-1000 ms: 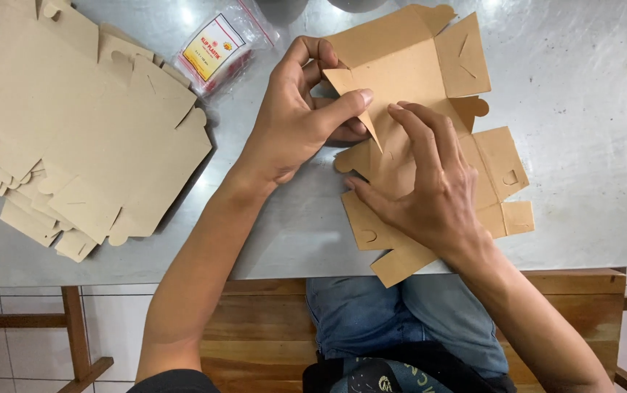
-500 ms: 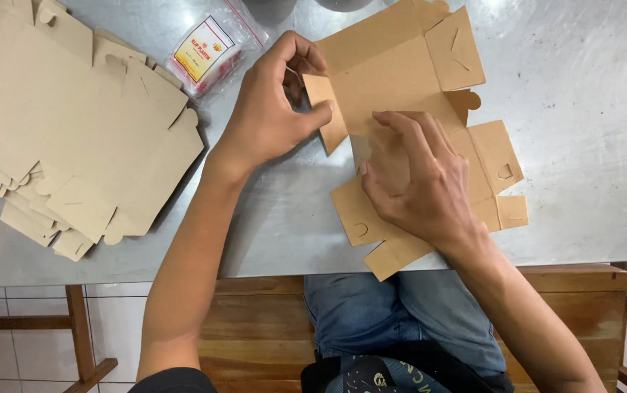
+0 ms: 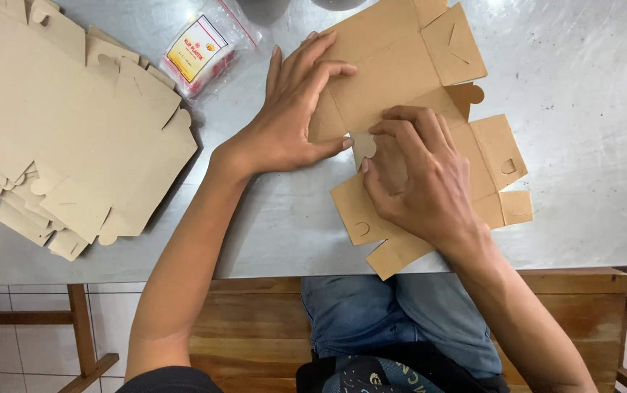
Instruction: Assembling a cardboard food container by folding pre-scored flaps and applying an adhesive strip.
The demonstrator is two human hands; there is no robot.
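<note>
A flat brown cardboard box blank (image 3: 408,65) with flaps, slits and tabs lies on the grey metal table (image 3: 590,175). My left hand (image 3: 295,109) lies spread with its fingers pressing on the blank's left edge. My right hand (image 3: 419,178) rests on the blank's lower middle, its thumb and fingers curled around a small rounded tab at the left side. Part of the blank's centre is hidden under my right hand.
A stack of several more flat cardboard blanks (image 3: 59,131) lies at the left of the table. A clear plastic bag with a yellow and red label (image 3: 201,51) sits at the top centre. The blank's lower corner overhangs the table's front edge (image 3: 270,273); a wooden bench (image 3: 255,320) is below.
My left hand let go of the folded flap and now lies flat on the blank's left edge. The raised panel has been laid down. My right hand moved its fingers to the small tab.
</note>
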